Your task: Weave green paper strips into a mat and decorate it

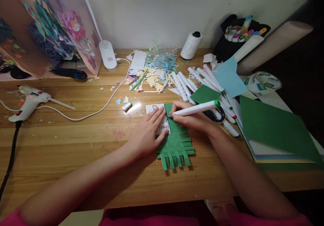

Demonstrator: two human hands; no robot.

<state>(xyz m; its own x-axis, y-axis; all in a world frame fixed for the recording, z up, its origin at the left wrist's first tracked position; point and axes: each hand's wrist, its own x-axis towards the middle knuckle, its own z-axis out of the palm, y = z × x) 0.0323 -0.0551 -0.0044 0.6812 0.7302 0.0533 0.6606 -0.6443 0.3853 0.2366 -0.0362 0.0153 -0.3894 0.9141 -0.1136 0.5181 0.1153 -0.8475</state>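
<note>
My right hand (188, 118) grips a white marker pen (196, 109) with a green end, its tip down at the edge where two papers meet. Under that tip is a green paper piece (174, 145), woven from strips in its lower part, with loose strip ends at the bottom and right. Flat, with fingers stretched out, my left hand (149, 129) presses on a white paper with black line drawings (165, 128). This paper lies against the plain upper part of the green piece. A small white pen cap (127, 106) with a green end lies left of them.
Several white markers (182, 87) and dark-handled scissors (219, 115) lie to the right, beside green card sheets (275, 128). Paper scraps (152, 74) are heaped at the back. A glue gun (30, 102) and a white cable (111, 99) occupy the left. A black pen holder (231, 45) stands back right.
</note>
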